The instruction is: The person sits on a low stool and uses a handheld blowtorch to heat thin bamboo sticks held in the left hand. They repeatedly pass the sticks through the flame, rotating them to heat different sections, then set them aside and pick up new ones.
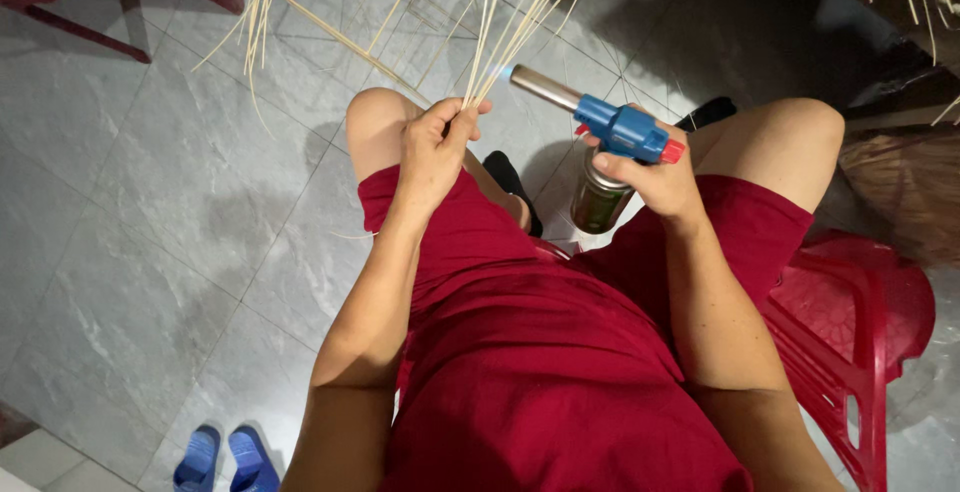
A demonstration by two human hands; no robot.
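Left hand (436,144) up front, fingers pinched tight around a bundle of thin pale reeds (500,32) that fan upward and out of the top of the view. Right hand (655,174) is wrapped around a gas can (600,200), fingers closed on it, with a blue torch head (622,129) on top and its metal nozzle (545,87) aimed left at the reeds. The nozzle tip sits just beside the strands, right above the left hand's grip, and there's a small bluish glow at the tip, so the flame looks lit.

The person is seated on a red chair (860,342) in red shorts (540,352), knees apart, and the work is held out over the grey tiled floor (150,202). More loose reeds (262,2) hang at upper left, well apart from the torch. A pair of blue slippers (225,460) rests on the floor at lower left, and a woven brown thing (905,192) peeks in at the right edge.

How far along? My read: the heat is on the stretch just above the grip, and the strands there show no clear darkening or bend that I can make out. The long upper lengths look pale and straight, so most of the bundle seems not yet worked.
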